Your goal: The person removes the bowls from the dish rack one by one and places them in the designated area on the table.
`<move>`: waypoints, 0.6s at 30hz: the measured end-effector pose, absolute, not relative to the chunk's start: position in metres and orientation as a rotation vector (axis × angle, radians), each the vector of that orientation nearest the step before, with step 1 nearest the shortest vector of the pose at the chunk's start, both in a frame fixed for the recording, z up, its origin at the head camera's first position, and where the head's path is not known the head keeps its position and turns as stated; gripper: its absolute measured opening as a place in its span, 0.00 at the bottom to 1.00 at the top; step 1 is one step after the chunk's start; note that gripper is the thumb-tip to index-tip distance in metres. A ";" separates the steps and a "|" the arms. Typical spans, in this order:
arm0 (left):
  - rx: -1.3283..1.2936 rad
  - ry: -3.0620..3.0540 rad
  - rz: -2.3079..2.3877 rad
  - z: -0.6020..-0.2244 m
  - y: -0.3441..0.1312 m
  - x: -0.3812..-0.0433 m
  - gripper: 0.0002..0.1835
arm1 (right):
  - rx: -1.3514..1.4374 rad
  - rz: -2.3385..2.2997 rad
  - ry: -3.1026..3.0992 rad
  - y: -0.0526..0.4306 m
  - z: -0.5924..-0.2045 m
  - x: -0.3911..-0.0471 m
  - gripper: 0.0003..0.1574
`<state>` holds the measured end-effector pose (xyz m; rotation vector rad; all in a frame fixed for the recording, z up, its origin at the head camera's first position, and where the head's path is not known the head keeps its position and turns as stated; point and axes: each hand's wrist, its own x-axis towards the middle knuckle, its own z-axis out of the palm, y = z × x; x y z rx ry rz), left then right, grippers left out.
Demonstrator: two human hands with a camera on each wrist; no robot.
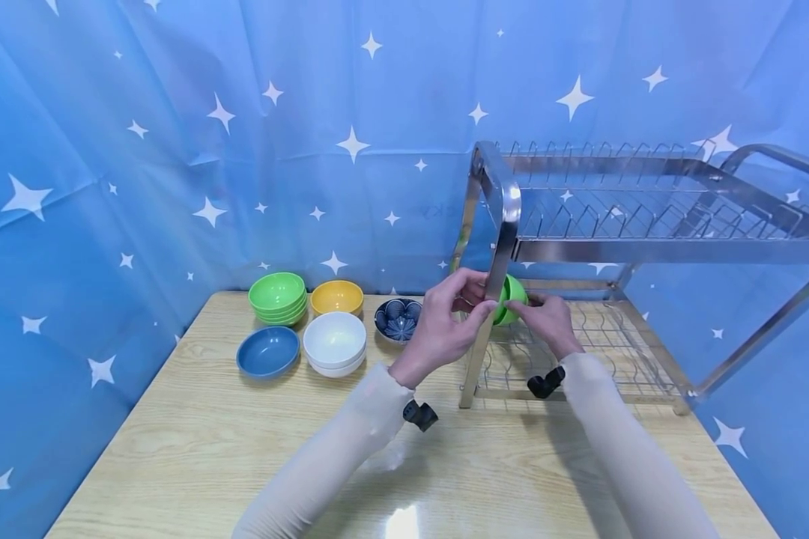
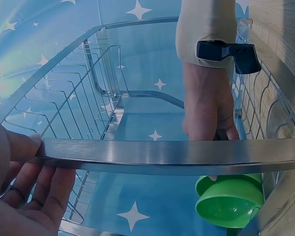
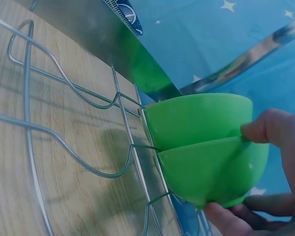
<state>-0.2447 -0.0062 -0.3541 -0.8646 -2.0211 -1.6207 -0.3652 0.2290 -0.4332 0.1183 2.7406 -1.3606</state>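
At the dish rack's left end, my left hand (image 1: 441, 326) grips the metal side post (image 2: 137, 152), thumb on one face and fingers curled behind it. Inside the lower tier, my right hand (image 1: 551, 323) pinches a green bowl (image 3: 211, 172), its thumb at the rim and fingertips under the base. That bowl is turned on its side in the wire slots. A second green bowl (image 3: 196, 115) stands sideways right against it, nearer the end post. In the head view the post hides part of both bowls.
Left of the rack (image 1: 620, 251) stand a stack of green bowls (image 1: 276, 292), a yellow bowl (image 1: 337, 297), a blue bowl (image 1: 267, 352), stacked white bowls (image 1: 335, 343) and a dark patterned bowl (image 1: 398, 320). The upper tier has upright wire dividers. A starry blue curtain hangs behind.
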 end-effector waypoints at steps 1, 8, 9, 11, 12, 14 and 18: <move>-0.864 -2.022 -1.620 -0.354 -0.006 -0.245 0.14 | 0.119 -1.359 2.747 0.229 -0.433 -0.365 0.53; -0.857 -2.026 -1.607 -0.355 -0.006 -0.245 0.14 | 0.093 -1.297 2.837 0.231 -0.434 -0.363 0.52; -0.857 -2.025 -1.607 -0.355 -0.007 -0.244 0.14 | 0.079 -1.287 2.856 0.231 -0.434 -0.363 0.52; -0.855 -2.022 -1.609 -0.355 -0.007 -0.244 0.14 | 0.045 -1.267 2.899 0.231 -0.433 -0.362 0.51; -0.854 -2.021 -1.610 -0.355 -0.007 -0.244 0.14 | 0.031 -1.260 2.919 0.232 -0.433 -0.362 0.51; -0.852 -2.020 -1.614 -0.355 -0.007 -0.244 0.14 | -0.001 -1.235 2.967 0.233 -0.432 -0.361 0.48; -0.852 -2.022 -1.621 -0.355 -0.007 -0.243 0.14 | -0.027 -1.200 3.039 0.236 -0.427 -0.359 0.45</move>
